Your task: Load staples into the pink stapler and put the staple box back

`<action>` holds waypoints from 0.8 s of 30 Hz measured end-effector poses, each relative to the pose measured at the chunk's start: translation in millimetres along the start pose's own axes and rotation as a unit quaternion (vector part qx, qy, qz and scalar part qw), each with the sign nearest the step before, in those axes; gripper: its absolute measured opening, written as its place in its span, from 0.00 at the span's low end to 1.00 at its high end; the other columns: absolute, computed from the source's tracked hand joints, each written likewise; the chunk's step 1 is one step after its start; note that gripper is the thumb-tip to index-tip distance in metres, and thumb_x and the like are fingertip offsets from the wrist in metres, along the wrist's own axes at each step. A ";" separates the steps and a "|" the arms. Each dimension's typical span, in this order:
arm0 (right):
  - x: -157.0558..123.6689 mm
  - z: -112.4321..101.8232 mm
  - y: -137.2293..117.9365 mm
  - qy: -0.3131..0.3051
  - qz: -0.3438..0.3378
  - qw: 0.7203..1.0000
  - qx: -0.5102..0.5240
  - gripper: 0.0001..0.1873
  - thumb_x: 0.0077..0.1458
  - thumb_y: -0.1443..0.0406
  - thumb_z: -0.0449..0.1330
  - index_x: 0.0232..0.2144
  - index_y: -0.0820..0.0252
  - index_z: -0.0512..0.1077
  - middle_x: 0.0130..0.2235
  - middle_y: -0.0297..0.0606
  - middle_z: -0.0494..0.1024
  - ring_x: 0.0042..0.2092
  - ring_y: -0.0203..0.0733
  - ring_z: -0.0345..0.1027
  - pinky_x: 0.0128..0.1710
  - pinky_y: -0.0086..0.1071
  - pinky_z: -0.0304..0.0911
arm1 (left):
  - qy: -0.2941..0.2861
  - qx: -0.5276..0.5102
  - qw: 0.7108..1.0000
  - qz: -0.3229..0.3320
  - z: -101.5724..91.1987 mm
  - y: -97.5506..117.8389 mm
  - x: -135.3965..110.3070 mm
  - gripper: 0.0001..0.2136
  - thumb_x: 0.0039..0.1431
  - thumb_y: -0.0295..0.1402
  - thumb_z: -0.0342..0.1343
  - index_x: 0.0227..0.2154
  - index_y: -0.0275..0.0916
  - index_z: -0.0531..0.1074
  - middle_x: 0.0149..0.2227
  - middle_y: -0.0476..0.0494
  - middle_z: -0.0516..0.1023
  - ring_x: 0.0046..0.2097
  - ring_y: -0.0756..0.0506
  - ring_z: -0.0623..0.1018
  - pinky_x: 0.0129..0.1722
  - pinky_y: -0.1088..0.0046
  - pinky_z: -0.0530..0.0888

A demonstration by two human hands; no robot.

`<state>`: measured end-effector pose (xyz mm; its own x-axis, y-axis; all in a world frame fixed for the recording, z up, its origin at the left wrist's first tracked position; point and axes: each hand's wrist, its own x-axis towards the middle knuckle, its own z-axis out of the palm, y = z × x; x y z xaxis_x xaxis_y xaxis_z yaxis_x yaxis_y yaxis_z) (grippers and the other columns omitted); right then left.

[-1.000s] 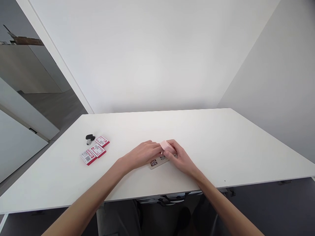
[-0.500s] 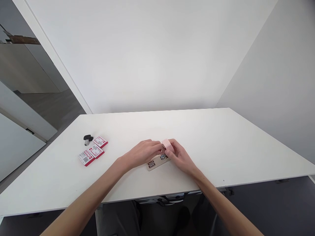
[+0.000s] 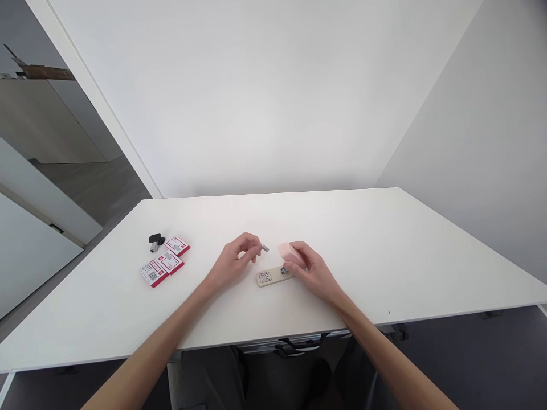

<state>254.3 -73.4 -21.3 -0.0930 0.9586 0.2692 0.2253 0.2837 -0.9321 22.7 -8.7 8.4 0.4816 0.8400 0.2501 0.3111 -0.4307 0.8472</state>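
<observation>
My left hand (image 3: 237,256) pinches a small grey bar (image 3: 265,248) between thumb and fingertips, above the table. A pale pink block-like piece (image 3: 293,254) sits in the curled fingers of my right hand (image 3: 314,270); its exact kind is unclear. Under that hand lies a flat beige strip (image 3: 276,275) with a black-patterned square on its left end. A small shiny metal part (image 3: 284,270) shows on the strip beside my right thumb. My right hand hides the strip's far end.
On the left of the white table (image 3: 367,245) lie several red-and-white labelled cards (image 3: 170,261). Beside them is a black-and-silver item (image 3: 155,241), perhaps keys. A white wall (image 3: 265,114) rises behind the table, and a grey one (image 3: 482,154) stands on the right.
My left hand has moved left, away from the pink piece, with the small grey bar now showing in its fingertips. My right hand stays nearly in place, holding the pink piece.
</observation>
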 end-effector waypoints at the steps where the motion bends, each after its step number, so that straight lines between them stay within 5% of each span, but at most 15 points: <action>1: -0.2 0.0 -0.6 0.006 0.003 1.000 -0.002 0.16 0.61 0.52 0.62 0.46 0.54 0.72 0.42 0.36 0.76 0.42 0.45 0.70 0.44 0.37 0.67 | 0.025 -0.018 0.999 -0.016 -0.6 -3.7 0.1 0.10 0.69 0.42 0.54 0.38 0.41 0.71 0.33 0.47 0.77 0.32 0.49 0.74 0.38 0.69 0.73; 7: -1.4 0.8 -2.6 0.022 0.025 0.999 -0.006 0.16 0.60 0.52 0.63 0.46 0.53 0.74 0.44 0.37 0.78 0.44 0.47 0.71 0.46 0.39 0.67 | 0.115 -0.096 0.987 -0.065 -2.4 -15.8 2.0 0.12 0.67 0.45 0.56 0.39 0.41 0.70 0.32 0.48 0.74 0.31 0.50 0.70 0.36 0.71 0.70; 24: -3.2 6.8 0.5 0.021 -0.038 0.995 -0.094 0.14 0.62 0.52 0.63 0.45 0.51 0.74 0.46 0.37 0.79 0.46 0.48 0.72 0.47 0.40 0.66 | 0.141 -0.157 0.974 -0.085 -0.5 -18.2 1.7 0.12 0.64 0.45 0.59 0.39 0.41 0.70 0.34 0.48 0.72 0.31 0.51 0.68 0.35 0.72 0.69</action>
<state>248.0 -76.4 -24.3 -0.0765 0.9330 0.3516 0.3969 0.3519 -0.8477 17.5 0.7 -6.3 0.1874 0.9665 0.1756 0.0786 -0.1930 0.9780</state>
